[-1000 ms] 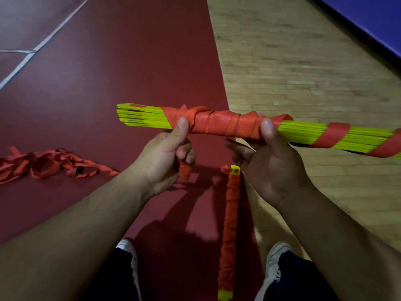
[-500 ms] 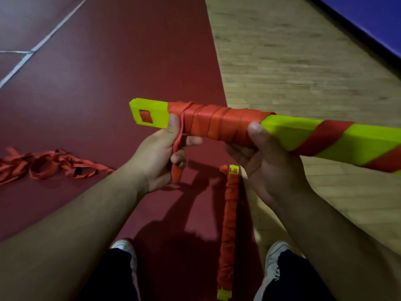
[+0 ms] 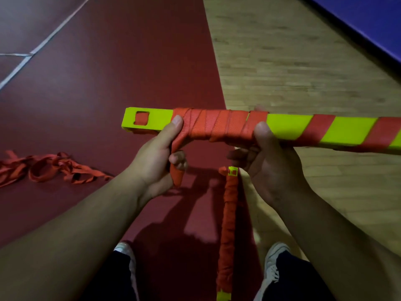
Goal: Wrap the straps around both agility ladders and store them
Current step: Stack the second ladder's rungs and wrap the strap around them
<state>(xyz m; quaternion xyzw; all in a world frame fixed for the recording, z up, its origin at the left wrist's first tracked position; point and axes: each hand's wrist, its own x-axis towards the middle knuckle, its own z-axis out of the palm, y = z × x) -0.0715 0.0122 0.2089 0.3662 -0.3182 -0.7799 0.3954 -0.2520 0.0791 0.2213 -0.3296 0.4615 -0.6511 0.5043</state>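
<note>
Floor (image 3: 108, 94) between the shoes (image 3: 275, 262) bears one wrapped ladder (image 3: 227, 224). Above it the left hand (image 3: 152, 164) pinches the strap tail (image 3: 176, 177) under the second ladder (image 3: 288, 128), which the right hand (image 3: 269, 168) grips at its wraps; loose straps (image 3: 50, 168) lie farther left.

Floor: dark red sports surface (image 3: 112, 68) over left and centre, with white painted lines (image 3: 56, 27) crossing it at upper left. Right side: pale wood planks (image 3: 293, 61), meeting the red along a straight seam. Upper right corner: blue area (image 3: 368, 16) with a dark edge. Hard-edged shadow (image 3: 173, 224) on the red, bottom centre.
</note>
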